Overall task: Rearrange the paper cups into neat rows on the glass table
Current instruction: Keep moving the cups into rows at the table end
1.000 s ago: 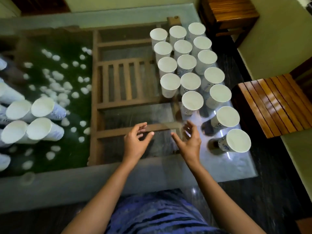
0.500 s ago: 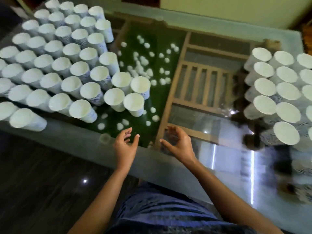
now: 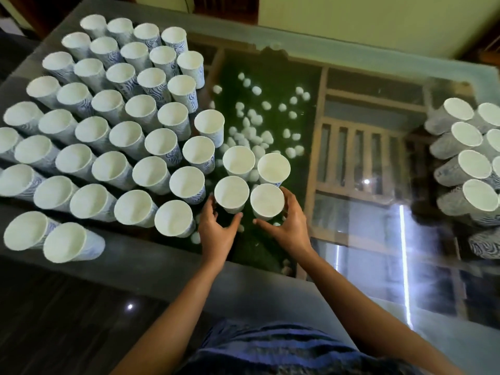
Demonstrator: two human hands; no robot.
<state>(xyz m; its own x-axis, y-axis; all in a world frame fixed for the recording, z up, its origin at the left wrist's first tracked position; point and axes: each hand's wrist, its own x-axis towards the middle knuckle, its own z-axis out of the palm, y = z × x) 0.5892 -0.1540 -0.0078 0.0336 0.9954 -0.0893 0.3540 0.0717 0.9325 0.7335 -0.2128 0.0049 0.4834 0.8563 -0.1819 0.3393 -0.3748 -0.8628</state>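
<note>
Many white paper cups with blue patterns stand upright on the glass table. A large block of cups fills the left side in slanted rows. A smaller group of cups stands at the right edge. My left hand curls round the side of one cup near the front. My right hand curls round the neighbouring cup. Two more cups stand just behind these.
Under the glass lie green matting with several white pebbles and a wooden slatted frame. A bare stretch of glass separates the two cup groups. Dark floor lies at the near left.
The view has swung left from the right cup group to the large block. Both hands, empty and open before, have reached forward and now hold two front cups.
</note>
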